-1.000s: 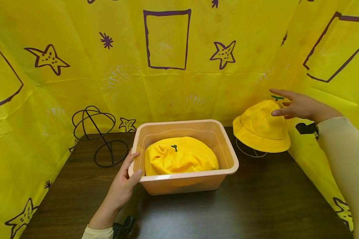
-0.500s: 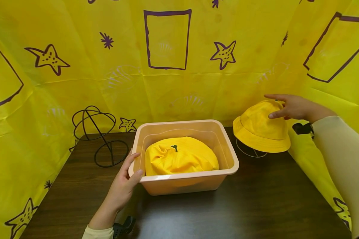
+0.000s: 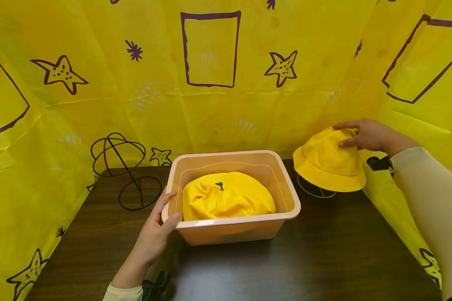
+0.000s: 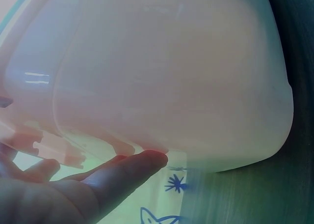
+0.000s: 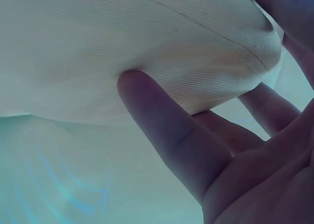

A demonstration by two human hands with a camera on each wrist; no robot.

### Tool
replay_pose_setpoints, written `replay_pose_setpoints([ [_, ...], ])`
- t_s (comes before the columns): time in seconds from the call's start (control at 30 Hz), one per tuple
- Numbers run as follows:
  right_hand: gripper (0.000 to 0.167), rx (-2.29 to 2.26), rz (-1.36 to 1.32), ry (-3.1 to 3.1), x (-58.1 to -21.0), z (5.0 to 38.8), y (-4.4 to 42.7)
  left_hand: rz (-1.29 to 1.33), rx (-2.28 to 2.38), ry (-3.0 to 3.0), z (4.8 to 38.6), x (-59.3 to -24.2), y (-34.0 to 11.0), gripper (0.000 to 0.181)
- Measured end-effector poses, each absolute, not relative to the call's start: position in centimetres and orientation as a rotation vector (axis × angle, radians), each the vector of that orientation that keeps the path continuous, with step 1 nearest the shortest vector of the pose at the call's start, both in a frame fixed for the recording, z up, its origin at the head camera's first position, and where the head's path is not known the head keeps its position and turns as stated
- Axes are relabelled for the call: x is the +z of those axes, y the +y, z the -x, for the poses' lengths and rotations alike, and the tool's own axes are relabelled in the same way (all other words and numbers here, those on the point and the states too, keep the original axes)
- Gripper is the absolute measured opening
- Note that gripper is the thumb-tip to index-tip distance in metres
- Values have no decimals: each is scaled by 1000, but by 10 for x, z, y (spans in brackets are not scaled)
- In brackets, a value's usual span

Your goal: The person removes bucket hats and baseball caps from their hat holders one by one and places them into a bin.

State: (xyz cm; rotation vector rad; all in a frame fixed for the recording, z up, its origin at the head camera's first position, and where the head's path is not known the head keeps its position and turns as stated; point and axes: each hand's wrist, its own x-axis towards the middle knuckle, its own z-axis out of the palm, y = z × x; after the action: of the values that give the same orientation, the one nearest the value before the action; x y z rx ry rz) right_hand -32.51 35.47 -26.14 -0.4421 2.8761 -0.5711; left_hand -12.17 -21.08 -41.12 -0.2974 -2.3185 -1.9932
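My left hand (image 3: 153, 236) grips the left near corner of a peach plastic basin (image 3: 235, 155), thumb on the near rim. In the left wrist view its fingers lie along the outside of the translucent wall (image 4: 162, 76). Inside the basin rests a crumpled yellow hat (image 3: 235, 194) with a small green sprout. My right hand (image 3: 376, 136) holds the crown of a yellow bucket hat (image 3: 325, 159), which sits tilted on a wire stand (image 3: 316, 193). In the right wrist view, one fingertip dents the ribbed fabric (image 5: 147, 42); other fingers reach round the crown. The hand hides the crown's top.
A black wire hat stand (image 3: 137, 184) without a hat stands left of the basin. The dark wooden tabletop (image 3: 305, 267) is enclosed at the back and sides by yellow cloth (image 3: 218, 121) with purple drawings.
My right hand has moved left and down from above the bucket hat onto its crown, covering its green sprout. My left hand and the basin have stayed still.
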Motion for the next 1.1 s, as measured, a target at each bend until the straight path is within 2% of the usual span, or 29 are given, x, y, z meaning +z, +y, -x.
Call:
replay_pose_setpoints([
  [1.1,54,-641,346,3103,-275,322,351,299,-1959,-2336,121,-413,-212,51],
])
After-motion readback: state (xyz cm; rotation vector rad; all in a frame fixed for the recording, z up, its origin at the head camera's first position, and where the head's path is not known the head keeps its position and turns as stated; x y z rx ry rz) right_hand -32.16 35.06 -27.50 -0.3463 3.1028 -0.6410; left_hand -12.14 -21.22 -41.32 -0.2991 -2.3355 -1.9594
